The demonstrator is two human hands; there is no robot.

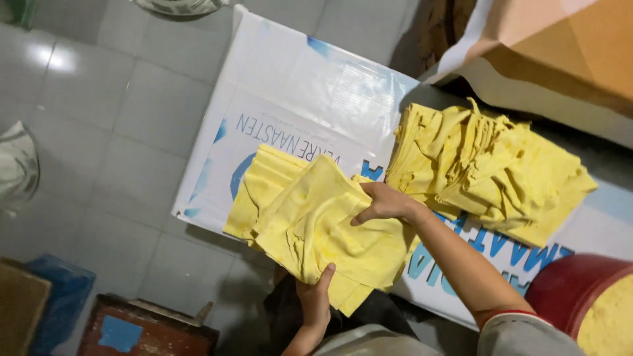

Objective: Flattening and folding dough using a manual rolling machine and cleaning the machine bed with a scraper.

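So the yellow cloth [310, 221] is lying half on the near-left edge of the white printed sheet [297, 92] that covers the desk, with its lower end hanging off past that edge over the grey tile floor [112, 118]. Its long axis runs diagonally, from the upper left on the sheet down toward the lower right, and the folded corner points down at the person. Left hand [315, 300] comes up from below the sheet's edge, grip clamped on the cloth's bottom hem, thumb on top. Right hand [386, 201] sits on the cloth's upper right edge, fingers curled and pinching the fabric there. Just right of that hand, fully on the sheet, there's a messy stack of yellow cloths [488, 178]. A red round container [570, 287] is at the sheet's near-right corner.
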